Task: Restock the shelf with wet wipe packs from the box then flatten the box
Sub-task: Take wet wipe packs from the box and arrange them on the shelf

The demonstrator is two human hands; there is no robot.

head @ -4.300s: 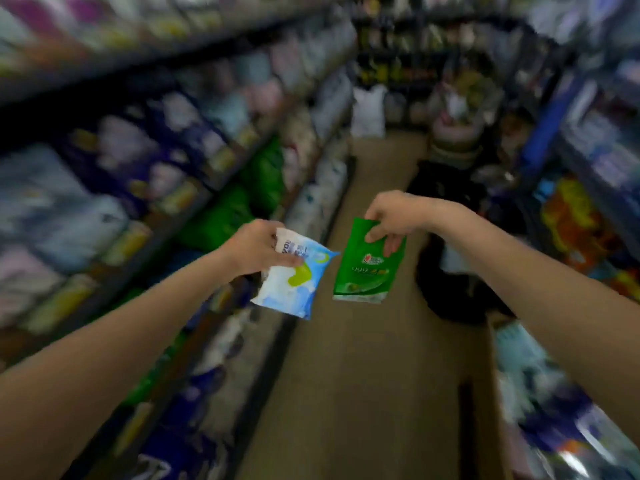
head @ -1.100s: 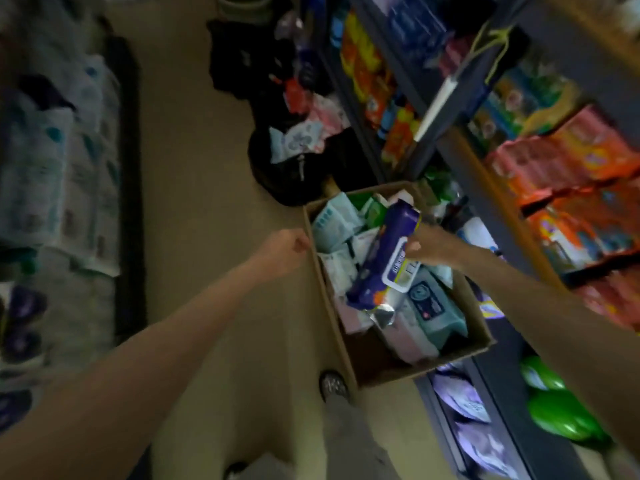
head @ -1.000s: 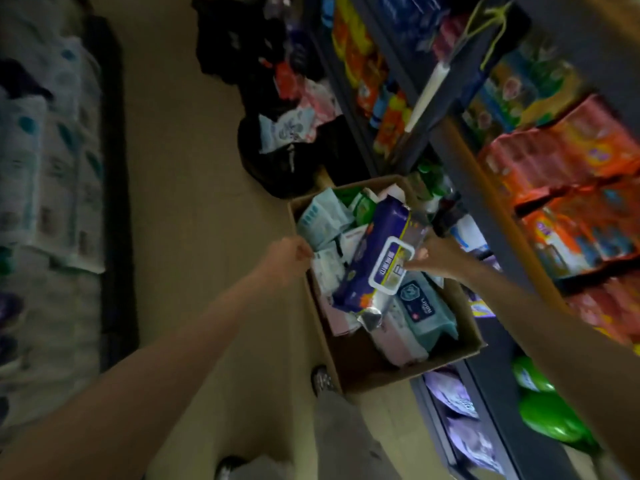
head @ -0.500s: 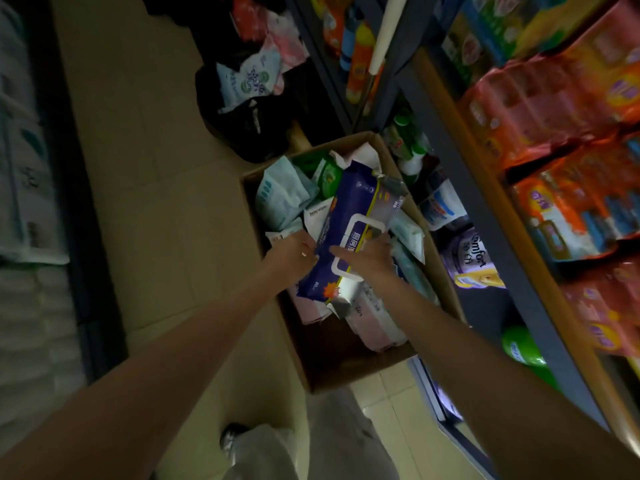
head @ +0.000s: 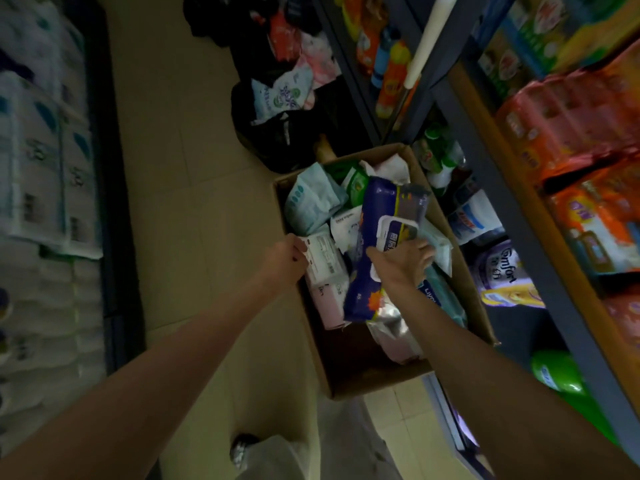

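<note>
On the aisle floor, the box [head: 353,382] holds the purple pack [head: 381,237] under the right hand [head: 401,261]'s spread fingers [head: 424,249].

Both arms extended forward and down. Left hand [head: 284,259]: fingers curled, gripping a pack at its edge. Right hand [head: 403,259]: fingers spread flat, pressing on a pack beneath.
</note>
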